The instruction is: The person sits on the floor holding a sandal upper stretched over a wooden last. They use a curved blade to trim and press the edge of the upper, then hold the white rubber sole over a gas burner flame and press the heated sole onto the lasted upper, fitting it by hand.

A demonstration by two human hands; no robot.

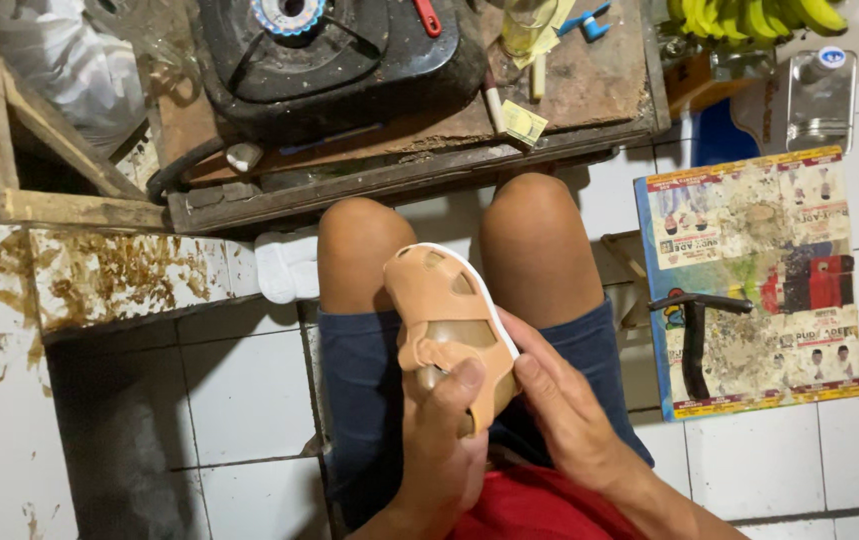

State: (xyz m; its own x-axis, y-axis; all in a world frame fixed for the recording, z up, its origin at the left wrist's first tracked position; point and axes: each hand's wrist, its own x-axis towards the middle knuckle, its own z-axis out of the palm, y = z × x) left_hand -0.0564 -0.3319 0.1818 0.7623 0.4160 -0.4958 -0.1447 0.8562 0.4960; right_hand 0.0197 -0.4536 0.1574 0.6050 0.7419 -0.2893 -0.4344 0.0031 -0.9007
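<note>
Hands meet over my lap, where my left hand [444, 435] keeps a clenched grip on the heel of a tan sandal [449, 325] with a white sole, while my right hand [559, 400] cups its side, seemingly grasping it too, below the worktop's [589, 95] front edge.

Tan sandal [446, 325] held over bare knees by left hand [441, 440] and right hand [561, 405]; black stove [334, 60] on wooden worktop [589, 85] ahead.
</note>
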